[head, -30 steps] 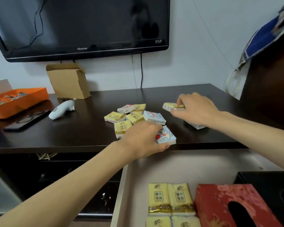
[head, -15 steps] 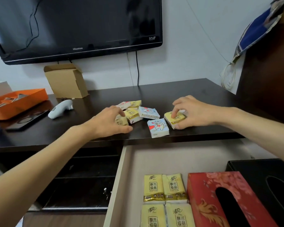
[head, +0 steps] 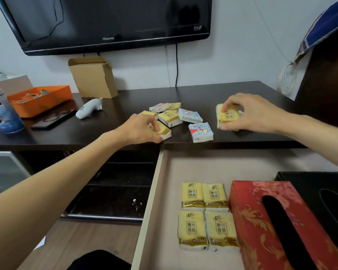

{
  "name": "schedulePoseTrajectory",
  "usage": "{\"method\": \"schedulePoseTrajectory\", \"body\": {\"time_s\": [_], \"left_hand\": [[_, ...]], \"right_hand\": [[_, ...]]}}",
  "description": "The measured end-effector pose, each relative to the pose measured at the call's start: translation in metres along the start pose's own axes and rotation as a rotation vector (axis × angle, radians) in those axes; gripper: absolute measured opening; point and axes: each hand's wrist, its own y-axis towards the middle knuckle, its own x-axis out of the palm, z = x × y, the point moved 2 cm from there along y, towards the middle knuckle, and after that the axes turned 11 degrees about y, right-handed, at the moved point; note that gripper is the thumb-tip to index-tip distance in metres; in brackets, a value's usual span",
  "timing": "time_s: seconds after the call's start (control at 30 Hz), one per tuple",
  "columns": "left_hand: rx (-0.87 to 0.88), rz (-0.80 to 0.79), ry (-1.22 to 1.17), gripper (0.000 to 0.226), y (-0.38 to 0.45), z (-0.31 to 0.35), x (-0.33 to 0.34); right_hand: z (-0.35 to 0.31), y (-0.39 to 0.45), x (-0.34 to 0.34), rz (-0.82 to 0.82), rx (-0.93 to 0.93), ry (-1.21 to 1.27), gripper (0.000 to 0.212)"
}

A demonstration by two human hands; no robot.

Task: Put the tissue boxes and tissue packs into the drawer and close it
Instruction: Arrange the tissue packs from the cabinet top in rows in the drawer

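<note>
My left hand (head: 140,129) grips a yellow tissue pack (head: 163,131) at the front edge of the dark desk (head: 222,92). My right hand (head: 250,114) pinches another yellow tissue pack (head: 227,115), tilted up on the desk's right side. Between them lies a white-blue cartoon pack (head: 201,132), and behind it a small heap of several packs (head: 171,114). Below, the open drawer (head: 213,166) holds several yellow packs (head: 205,215), a red tissue box (head: 277,225) and a black tissue box (head: 320,191).
A TV (head: 109,22) hangs on the wall over a cardboard box (head: 94,77). On the desk's left are an orange tray (head: 39,100), a white thermometer-like device (head: 89,108), a dark phone (head: 53,119) and a blue-white canister (head: 0,112). A dark cabinet (head: 328,78) stands right.
My left hand moved from the cartoon pack to a yellow pack and drew it toward the desk edge. My right hand carried its yellow pack forward and tilted it upward.
</note>
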Motion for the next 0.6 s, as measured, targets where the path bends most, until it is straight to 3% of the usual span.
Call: {"method": "schedulePoseTrajectory", "body": {"time_s": [0.1,0.2,0.43,0.6], "left_hand": [[0.022,0.006,-0.050,0.034,-0.029,0.015,-0.004],[0.137,-0.078,-0.205,0.044,-0.083,0.042,-0.006],[0.352,-0.371,-0.285,0.051,-0.197,0.080,0.040],[0.521,-0.402,-0.193,0.044,-0.216,0.087,0.059]], "right_hand": [[-0.018,-0.038,-0.007,0.025,-0.008,0.143,0.052],[-0.039,-0.091,0.001,-0.095,0.012,0.292,0.060],[-0.073,-0.187,0.057,-0.491,-0.155,-0.016,0.061],[-0.078,-0.206,0.076,-0.549,-0.216,-0.055,0.057]]}}
